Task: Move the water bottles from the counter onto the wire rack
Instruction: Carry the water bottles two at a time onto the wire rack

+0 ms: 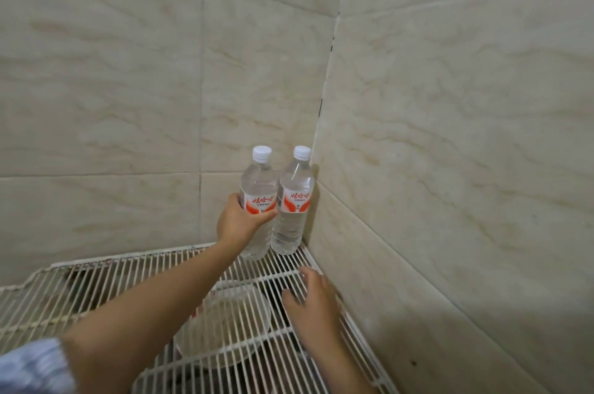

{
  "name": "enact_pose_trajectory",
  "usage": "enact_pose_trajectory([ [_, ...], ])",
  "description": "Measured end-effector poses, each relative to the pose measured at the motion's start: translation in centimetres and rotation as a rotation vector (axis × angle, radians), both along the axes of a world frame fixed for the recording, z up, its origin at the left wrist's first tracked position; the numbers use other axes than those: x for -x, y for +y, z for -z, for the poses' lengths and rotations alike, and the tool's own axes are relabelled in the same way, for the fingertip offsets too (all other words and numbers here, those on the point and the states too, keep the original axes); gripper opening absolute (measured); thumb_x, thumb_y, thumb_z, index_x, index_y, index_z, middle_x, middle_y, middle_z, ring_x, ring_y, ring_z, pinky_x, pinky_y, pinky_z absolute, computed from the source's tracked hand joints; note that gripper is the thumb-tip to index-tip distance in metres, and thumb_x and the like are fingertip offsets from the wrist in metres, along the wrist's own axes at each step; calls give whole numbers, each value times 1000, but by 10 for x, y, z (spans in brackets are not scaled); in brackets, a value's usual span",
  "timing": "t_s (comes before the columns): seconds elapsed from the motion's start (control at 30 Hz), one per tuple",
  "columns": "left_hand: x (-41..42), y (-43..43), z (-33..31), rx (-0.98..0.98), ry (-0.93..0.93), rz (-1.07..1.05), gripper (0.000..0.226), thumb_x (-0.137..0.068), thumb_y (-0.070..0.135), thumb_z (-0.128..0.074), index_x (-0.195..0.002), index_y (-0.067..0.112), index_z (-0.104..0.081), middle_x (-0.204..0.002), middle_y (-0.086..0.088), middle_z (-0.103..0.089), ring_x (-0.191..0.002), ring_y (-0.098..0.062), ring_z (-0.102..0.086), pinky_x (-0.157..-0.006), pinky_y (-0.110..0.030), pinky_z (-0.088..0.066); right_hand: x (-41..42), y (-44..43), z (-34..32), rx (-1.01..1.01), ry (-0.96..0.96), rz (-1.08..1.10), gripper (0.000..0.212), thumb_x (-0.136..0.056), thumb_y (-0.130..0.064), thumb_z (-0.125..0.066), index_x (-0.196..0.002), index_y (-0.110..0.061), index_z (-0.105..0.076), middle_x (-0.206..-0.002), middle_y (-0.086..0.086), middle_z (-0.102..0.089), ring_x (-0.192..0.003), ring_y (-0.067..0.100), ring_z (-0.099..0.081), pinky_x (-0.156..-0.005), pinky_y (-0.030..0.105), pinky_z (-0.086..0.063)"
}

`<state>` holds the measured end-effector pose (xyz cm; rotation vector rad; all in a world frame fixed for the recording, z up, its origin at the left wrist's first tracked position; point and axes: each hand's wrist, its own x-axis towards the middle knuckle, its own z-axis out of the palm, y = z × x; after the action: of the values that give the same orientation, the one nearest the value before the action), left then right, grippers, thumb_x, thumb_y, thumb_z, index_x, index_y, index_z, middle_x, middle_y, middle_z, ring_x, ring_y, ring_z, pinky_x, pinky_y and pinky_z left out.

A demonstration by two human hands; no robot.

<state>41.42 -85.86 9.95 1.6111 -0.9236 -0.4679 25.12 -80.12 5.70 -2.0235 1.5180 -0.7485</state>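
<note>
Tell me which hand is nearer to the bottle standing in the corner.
Left. The left hand grips the neighbouring bottle, right beside the corner bottle. The right hand hovers open over the wire rack, lower down.

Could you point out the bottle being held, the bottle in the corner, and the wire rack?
Held bottle (pixel 261 200): head view, on its red-and-white label.
Corner bottle (pixel 296 200): head view, on its label.
Wire rack (pixel 135 268): head view, on bare white wires at the left.
</note>
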Motion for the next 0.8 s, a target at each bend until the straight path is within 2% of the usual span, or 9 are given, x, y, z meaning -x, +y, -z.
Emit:
enact_pose_trajectory([
  [0.17, 4, -7, -1, -5, 27, 36, 69, -68, 30, -76, -123, 9, -39, -122, -12, -58, -109, -27, -58, -86, -34, -47, -2, -2, -1, 17, 27, -48, 49, -89, -35, -49, -135, -24, -35, -143, -4, -38, -133, 15, -31, -110, 34, -25],
  [0.33, -3, -2, 3, -54, 19, 62, 75, -68, 23, -77, -129, 10, -35, -129, -12, -54, -118, -30, -54, -99, -45, -46, -1, -3, 2, 18, 32, -63, 48, -89, -35, -49, -134, -23, -35, -143, -3, -37, -133, 16, -30, -112, 35, -26],
  [0.4, -10, 4, 7, -102, -6, 77, 83, -68, 18, -77, -135, 11, -30, -136, -14, -48, -123, -31, -49, -101, -46, -43, -1, -3, 3, 24, 52, -79, 48, -90, -35, -49, -134, -23, -36, -142, -2, -38, -133, 16, -31, -111, 35, -26],
  [0.5, -24, 23, 15, -202, -86, 40, 87, -72, 17, -74, -141, 12, -22, -144, -16, -38, -127, -33, -43, -98, -42, -43, -3, -2, 3, 30, 101, -135, 46, -90, -36, -48, -133, -24, -38, -140, -1, -39, -130, 17, -33, -109, 34, -28],
  [0.6, -53, 53, 21, -243, -121, -18, 70, -79, 20, -68, -136, 8, -31, -137, -18, -45, -118, -33, -50, -90, -41, -46, -6, -2, 4, 68, 223, -212, 46, -90, -38, -46, -133, -22, -39, -139, 1, -40, -129, 20, -33, -108, 34, -27],
  [0.7, -84, 94, 21, -234, -147, -141, 48, -84, 18, -61, -126, 1, -44, -128, -22, -54, -109, -37, -55, -88, -42, -48, -8, 1, 7, 94, 358, -310, 46, -90, -38, -44, -133, -21, -41, -139, 3, -42, -129, 23, -33, -108, 38, -25],
  [0.8, -108, 144, 15, -204, -179, -295, 40, -86, 14, -58, -120, -4, -50, -123, -24, -57, -111, -37, -55, -90, -39, -43, -10, 6, 9, 118, 418, -377, 44, -91, -37, -43, -131, -20, -44, -138, 3, -43, -129, 23, -34, -107, 40, -25],
])
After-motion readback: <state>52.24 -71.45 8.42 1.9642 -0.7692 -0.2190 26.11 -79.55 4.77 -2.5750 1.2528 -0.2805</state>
